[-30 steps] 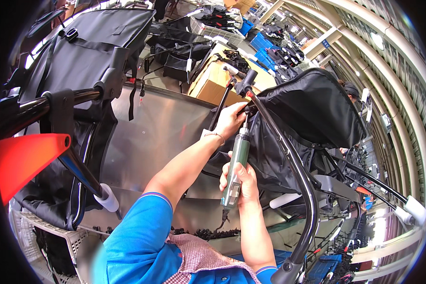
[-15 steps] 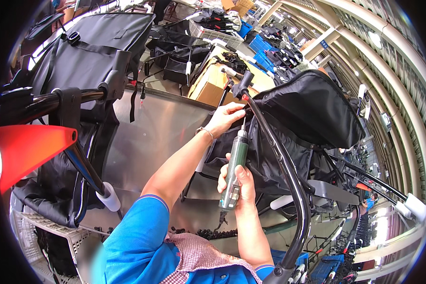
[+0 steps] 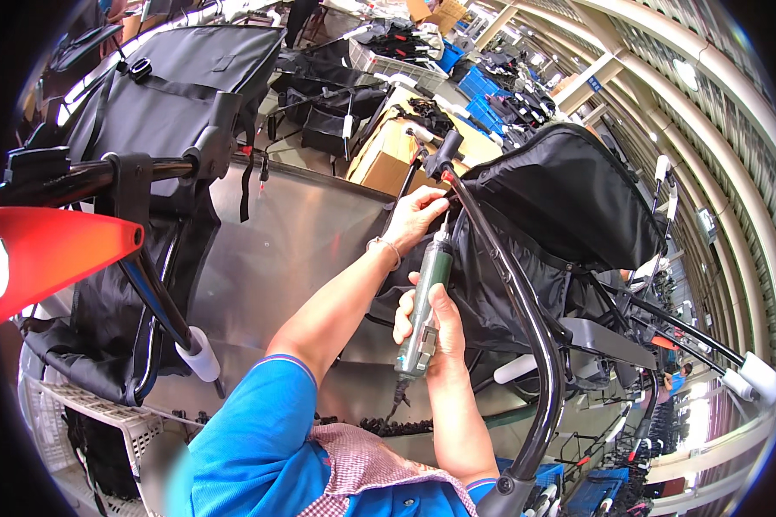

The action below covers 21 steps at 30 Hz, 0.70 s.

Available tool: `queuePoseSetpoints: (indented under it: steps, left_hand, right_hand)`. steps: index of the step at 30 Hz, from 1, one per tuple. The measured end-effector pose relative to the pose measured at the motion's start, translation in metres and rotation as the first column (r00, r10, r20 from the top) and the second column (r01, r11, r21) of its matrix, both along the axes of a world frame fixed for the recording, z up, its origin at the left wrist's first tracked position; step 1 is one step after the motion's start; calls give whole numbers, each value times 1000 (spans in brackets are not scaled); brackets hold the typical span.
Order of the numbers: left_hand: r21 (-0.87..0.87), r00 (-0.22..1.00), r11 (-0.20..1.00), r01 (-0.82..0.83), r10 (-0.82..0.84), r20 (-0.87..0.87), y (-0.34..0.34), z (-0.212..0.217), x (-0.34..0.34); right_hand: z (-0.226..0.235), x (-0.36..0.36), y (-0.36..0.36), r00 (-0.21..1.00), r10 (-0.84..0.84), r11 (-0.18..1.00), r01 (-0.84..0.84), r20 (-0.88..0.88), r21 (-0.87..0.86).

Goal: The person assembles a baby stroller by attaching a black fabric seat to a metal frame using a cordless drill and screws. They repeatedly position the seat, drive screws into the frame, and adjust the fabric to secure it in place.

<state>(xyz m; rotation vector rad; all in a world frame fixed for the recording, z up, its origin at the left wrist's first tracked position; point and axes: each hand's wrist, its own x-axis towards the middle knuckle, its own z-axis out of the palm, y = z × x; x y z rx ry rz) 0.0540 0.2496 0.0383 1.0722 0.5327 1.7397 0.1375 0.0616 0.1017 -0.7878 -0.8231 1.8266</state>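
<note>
My right hand is wrapped round a dark green electric screwdriver, which points up and away from me with its cord trailing from the bottom. The bit's tip reaches the black fabric beside the black tubular frame of a stroller-like item. Just beyond the bit, my left hand has its thumb and fingers pinched at the fabric edge next to that frame; whatever lies between the fingertips is hidden. A black fabric canopy spreads to the right of the frame.
Another black fabric item on a frame stands at left, with an orange-red part jutting in close. Between them lies a metal tabletop. A cardboard box is behind it, a pale plastic crate at lower left.
The screwdriver leans slightly more to the right, and its tip has risen a little. My left hand keeps its pinch in the same place.
</note>
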Motion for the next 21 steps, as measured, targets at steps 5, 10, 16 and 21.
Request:
queuePoseSetpoints:
  steps: [5,10,16,21]
  left_hand:
    - [-15,995,997,71,-69,70,-2,2,5]
    - [-52,995,994,96,-94,44,-1,9,-6]
    - [29,933,998,-61,67,-353,-55,-6,-8]
    - [172,282,862,-478,336,-899,-167,-42,-96]
  right_hand:
    - [-2,7,4,999,4,1000,-5,51,20]
    - [3,4,12,983,18,995,-35,185,89]
    - [-1,30,15,953,23,994,-54,302,94]
    - [-44,30,1,943,320,946,-313,-96,78]
